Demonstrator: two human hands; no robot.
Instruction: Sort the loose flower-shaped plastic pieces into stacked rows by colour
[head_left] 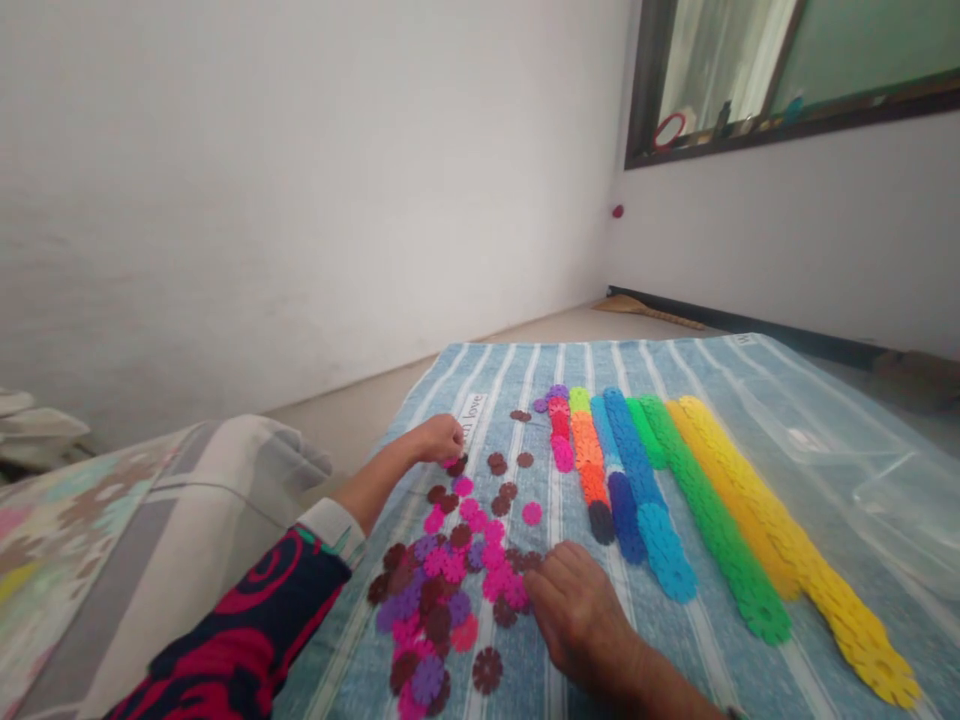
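Observation:
A loose pile of flower-shaped plastic discs (442,565) in pink, brown and purple lies on the striped cloth. At the pile's far end, my left hand (441,438) is closed, fingers curled down over a brown disc (456,467) with a bit of pink beside it; whether it grips one is hidden. My right hand (574,608) is closed too, knuckles up, fingertips at the pile's right edge against brown and pink discs. What its fingers hold, if anything, does not show. Several brown discs (498,463) lie scattered beyond the pile.
Right of the pile run overlapping rows of discs: red-pink (559,430), orange (589,460), blue (634,470), green (705,510) and yellow (795,530). A clear plastic box (832,440) stands at the right. Grey-white fabric (217,490) is at the left, a wall (315,200) behind.

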